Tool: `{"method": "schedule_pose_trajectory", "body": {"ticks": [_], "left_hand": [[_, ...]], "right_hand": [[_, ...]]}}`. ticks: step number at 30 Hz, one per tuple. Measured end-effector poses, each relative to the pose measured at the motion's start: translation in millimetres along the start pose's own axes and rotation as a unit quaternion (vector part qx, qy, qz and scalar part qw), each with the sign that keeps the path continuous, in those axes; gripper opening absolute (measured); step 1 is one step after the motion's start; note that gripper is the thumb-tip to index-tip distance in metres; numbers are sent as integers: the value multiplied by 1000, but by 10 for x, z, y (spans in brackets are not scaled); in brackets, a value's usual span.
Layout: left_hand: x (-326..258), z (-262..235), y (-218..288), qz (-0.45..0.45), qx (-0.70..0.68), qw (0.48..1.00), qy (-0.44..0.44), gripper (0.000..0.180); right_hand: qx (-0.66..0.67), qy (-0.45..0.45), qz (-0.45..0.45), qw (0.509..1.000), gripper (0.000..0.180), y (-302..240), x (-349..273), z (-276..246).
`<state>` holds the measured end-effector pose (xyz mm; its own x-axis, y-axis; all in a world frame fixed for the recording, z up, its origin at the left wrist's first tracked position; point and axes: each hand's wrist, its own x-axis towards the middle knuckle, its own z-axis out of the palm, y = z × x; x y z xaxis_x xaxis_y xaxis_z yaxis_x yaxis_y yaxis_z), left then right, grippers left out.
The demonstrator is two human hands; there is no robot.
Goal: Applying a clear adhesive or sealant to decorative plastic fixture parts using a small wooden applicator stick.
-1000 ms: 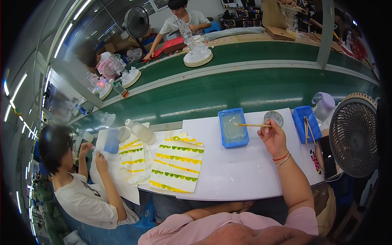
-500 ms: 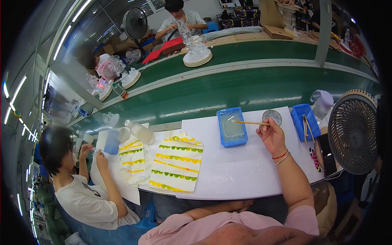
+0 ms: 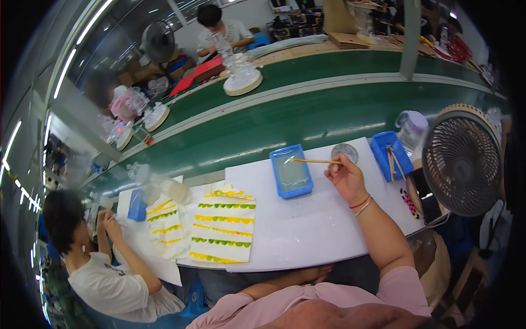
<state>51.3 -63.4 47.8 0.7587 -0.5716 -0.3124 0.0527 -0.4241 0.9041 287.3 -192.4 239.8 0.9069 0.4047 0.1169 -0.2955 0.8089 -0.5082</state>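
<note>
My right hand pinches a thin wooden brush and holds it level, tip pointing left. That tip is over a blue rectangular tray with a clear, watery-looking content; whether it touches the surface I cannot tell. Just behind my fingers lies a round, shallow tin or lid. My left hand rests low at the table's front edge near my lap, its fingers mostly hidden. White paper covers the tabletop beneath the tray.
A second blue tray holds several wooden sticks, beside a lilac-lidded jug, a phone and a fan. Leftward lie patterned cloths and a bottle. A co-worker sits left; behind runs a green conveyor belt.
The whole view has shifted, so the table things sit further left in the picture. My right hand keeps the brush over the tray in nearly the same place.
</note>
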Motion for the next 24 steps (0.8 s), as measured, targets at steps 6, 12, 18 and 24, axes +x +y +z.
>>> {"method": "schedule_pose_trajectory", "body": {"ticks": [6,12,18,24], "left_hand": [[34,40,-86,-1,-16,1000,-15,33],[37,17,-65,4,-40,999,-31,27],[27,20,-50,21,-68,997,-37,23],[20,-30,21,4,-62,997,-53,21]], "right_hand": [[25,6,9,1000,23,-54,-13,-39],[29,2,11,1000,24,-33,1,-74],[25,1,6,1000,24,-36,1,-82],[12,13,-1,1000,24,-34,7,-89]]}}
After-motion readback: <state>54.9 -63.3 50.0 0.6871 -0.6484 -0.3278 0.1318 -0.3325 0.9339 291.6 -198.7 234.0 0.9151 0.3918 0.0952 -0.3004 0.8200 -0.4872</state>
